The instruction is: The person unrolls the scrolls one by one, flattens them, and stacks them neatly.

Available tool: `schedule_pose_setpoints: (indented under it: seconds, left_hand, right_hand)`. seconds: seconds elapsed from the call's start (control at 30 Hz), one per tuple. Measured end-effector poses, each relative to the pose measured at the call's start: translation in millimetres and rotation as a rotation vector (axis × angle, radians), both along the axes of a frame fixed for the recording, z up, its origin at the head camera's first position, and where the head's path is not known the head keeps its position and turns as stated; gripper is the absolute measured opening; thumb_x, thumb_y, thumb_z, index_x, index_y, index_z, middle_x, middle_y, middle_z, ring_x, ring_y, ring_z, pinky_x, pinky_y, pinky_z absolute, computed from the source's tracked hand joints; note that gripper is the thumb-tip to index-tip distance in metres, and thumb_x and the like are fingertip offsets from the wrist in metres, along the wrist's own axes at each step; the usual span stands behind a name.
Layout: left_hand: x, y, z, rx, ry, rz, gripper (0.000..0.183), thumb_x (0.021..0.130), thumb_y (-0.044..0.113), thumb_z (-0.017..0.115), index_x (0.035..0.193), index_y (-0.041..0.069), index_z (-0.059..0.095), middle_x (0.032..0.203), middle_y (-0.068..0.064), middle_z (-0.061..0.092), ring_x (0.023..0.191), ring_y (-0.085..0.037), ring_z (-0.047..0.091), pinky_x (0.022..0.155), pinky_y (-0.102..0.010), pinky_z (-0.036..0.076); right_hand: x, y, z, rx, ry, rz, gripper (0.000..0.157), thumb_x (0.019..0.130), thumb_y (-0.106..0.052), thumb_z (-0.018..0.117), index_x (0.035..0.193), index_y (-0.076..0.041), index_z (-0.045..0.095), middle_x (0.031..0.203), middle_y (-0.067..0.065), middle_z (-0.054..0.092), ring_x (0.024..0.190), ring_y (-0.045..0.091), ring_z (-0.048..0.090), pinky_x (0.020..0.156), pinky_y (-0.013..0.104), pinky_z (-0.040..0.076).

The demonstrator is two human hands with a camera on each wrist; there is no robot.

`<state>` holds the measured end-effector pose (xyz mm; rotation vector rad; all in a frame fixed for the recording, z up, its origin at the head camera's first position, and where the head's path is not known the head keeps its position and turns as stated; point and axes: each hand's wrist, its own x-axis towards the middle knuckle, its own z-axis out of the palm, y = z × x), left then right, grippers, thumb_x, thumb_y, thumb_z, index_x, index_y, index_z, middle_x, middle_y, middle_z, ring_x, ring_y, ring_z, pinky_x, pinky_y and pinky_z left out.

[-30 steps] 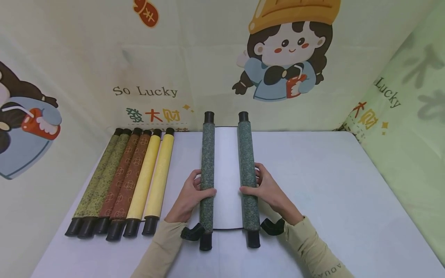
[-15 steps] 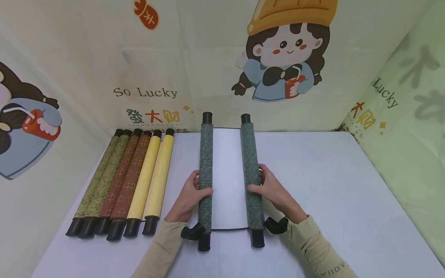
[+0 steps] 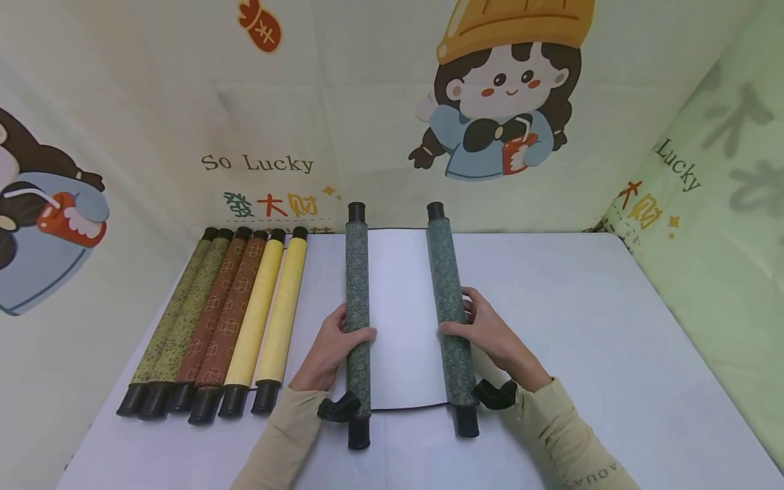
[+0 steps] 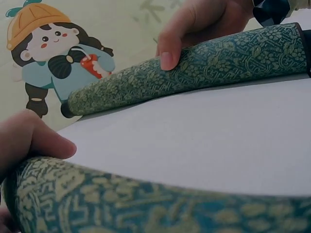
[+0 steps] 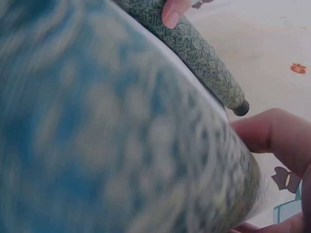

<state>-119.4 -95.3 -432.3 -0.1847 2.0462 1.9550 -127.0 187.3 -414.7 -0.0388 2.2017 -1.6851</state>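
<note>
A scroll with blue-green patterned backing lies partly unrolled, white paper [image 3: 401, 320] showing between its two rolled ends. My left hand [image 3: 331, 347] grips the left roll [image 3: 358, 272], thumb over the top and fingers round its outer side. The right roll [image 3: 447, 272] is held likewise by my right hand [image 3: 490, 337], and it leans so its near end points outward to the right. Black knobs cap both rolls. In the left wrist view the left thumb [image 4: 48, 138] lies over the near roll. The right wrist view is mostly filled by the blurred right roll [image 5: 121, 126].
On the left of the white table [image 3: 582, 327] several rolled scrolls lie side by side: green [image 3: 184, 320], brown [image 3: 233, 309] and yellow [image 3: 282, 309], all with black ends. A printed cloth [image 3: 367, 122] hangs behind the table's far edge.
The two rolls have moved apart, the left one slightly left and the right one further right with its near end swinging outward. More white paper shows between them.
</note>
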Motion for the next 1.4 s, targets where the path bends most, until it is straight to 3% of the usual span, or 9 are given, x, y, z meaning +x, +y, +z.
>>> schedule_pose_setpoints:
  seconds: [0.13,0.3,0.63,0.87,0.97,1.07,1.2,1.4]
  left_hand:
    - [0.0,-5.1,0.7,-0.008,0.028,0.002,0.075,0.083,0.012,0.076,0.149,0.009,0.041,0.138,-0.015,0.052,0.121,-0.028,0.051,0.1,-0.043,0.043]
    - [-0.9,-7.7,2.3,0.004,0.048,-0.008,0.072,0.084,0.01,0.074,0.148,0.007,0.042,0.139,-0.016,0.051,0.122,-0.029,0.053,0.096,-0.039,0.046]
    - [-0.5,-7.2,3.8,-0.023,0.026,0.009,0.073,0.084,0.009,0.069,0.15,0.004,0.037,0.139,-0.018,0.051,0.122,-0.03,0.053,0.098,-0.041,0.045]
    - [-0.3,-6.0,5.4,-0.025,0.027,0.011,0.079,0.084,0.008,0.066,0.153,0.001,0.029,0.143,-0.021,0.047,0.125,-0.033,0.05,0.103,-0.047,0.042]
    - [-0.6,-5.7,5.8,-0.031,0.031,0.013,0.078,0.084,0.007,0.064,0.153,0.001,0.029,0.141,-0.021,0.048,0.122,-0.032,0.05,0.099,-0.044,0.044]
    - [-0.6,-6.2,5.2,-0.034,0.04,0.015,0.075,0.083,0.006,0.062,0.152,0.003,0.033,0.136,-0.02,0.051,0.115,-0.029,0.052,0.093,-0.039,0.046]
    - [-0.2,-7.5,5.2,-0.046,0.036,0.016,0.075,0.082,0.006,0.063,0.151,0.005,0.035,0.133,-0.019,0.052,0.112,-0.028,0.052,0.09,-0.037,0.046]
    - [-1.3,-11.7,4.2,-0.045,0.016,0.005,0.082,0.082,0.008,0.064,0.154,0.0,0.026,0.148,-0.022,0.041,0.132,-0.036,0.042,0.108,-0.053,0.037]
  right_hand:
    - [-1.1,3.8,2.7,0.009,-0.005,0.01,0.089,0.092,-0.019,0.067,0.157,-0.004,0.007,0.158,0.028,0.023,0.144,0.044,0.029,0.11,0.059,0.034]
    - [-0.5,11.6,4.5,0.006,0.005,0.003,0.086,0.091,-0.013,0.063,0.156,-0.002,0.008,0.157,0.029,0.025,0.141,0.044,0.033,0.109,0.059,0.034]
    - [-0.7,15.3,7.5,0.002,-0.011,0.014,0.089,0.089,-0.011,0.059,0.157,-0.001,0.002,0.16,0.03,0.015,0.143,0.046,0.027,0.11,0.061,0.031]
    - [-1.6,18.1,5.4,-0.013,0.009,-0.001,0.09,0.087,-0.019,0.075,0.154,-0.005,0.016,0.148,0.024,0.04,0.124,0.037,0.051,0.096,0.044,0.047]
    - [-2.1,20.2,5.1,-0.014,0.018,0.0,0.088,0.087,-0.018,0.075,0.153,-0.005,0.018,0.145,0.024,0.042,0.122,0.035,0.052,0.092,0.04,0.048]
    - [-2.7,22.8,5.6,-0.001,0.016,0.005,0.089,0.088,-0.016,0.073,0.154,-0.004,0.015,0.149,0.026,0.038,0.128,0.039,0.048,0.097,0.046,0.046]
    - [-3.4,26.1,7.2,0.037,0.002,0.009,0.094,0.089,-0.015,0.07,0.156,-0.001,0.005,0.157,0.03,0.022,0.142,0.046,0.03,0.108,0.06,0.036]
    - [-6.4,27.4,7.9,0.02,-0.018,0.021,0.099,0.089,-0.011,0.066,0.156,0.001,-0.005,0.159,0.033,0.01,0.146,0.049,0.018,0.112,0.065,0.027]
